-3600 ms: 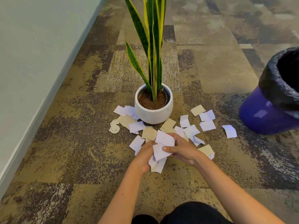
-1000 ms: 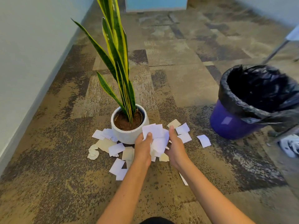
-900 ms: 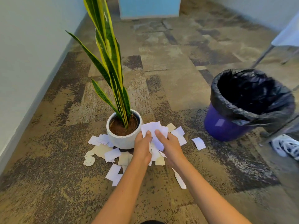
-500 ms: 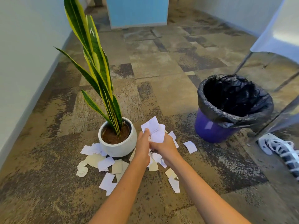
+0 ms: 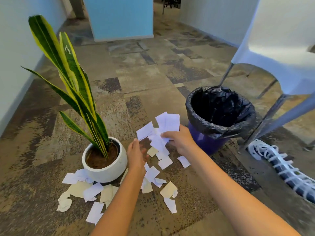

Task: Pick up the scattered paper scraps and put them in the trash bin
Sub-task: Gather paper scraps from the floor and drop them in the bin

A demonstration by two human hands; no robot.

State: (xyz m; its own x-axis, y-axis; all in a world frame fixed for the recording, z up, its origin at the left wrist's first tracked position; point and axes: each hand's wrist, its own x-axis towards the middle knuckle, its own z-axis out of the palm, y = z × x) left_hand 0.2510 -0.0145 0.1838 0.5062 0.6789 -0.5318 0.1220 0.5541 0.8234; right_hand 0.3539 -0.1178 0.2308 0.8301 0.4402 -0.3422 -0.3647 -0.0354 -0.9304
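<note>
1. plant pot point(image 5: 105, 160) stands left, scraps point(image 5: 92, 191) littering the floor point(image 5: 42, 150) around it.
2. left hand point(image 5: 136, 155) hangs open and empty.
3. right hand point(image 5: 179, 139) grips a bunch point(image 5: 160, 132) beside the bin point(image 5: 219, 116).
4. chair point(image 5: 279, 48) crowds the bin's right; open floor behind.

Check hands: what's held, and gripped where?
Right hand pinches a bunch of white paper scraps at their lower edges, sheets fanning upward. Left hand is open, holding nothing.

Both forearms are bare to the frame's edge, with no sleeves, and each hand point(image 5: 180, 140) is ungloved.
</note>
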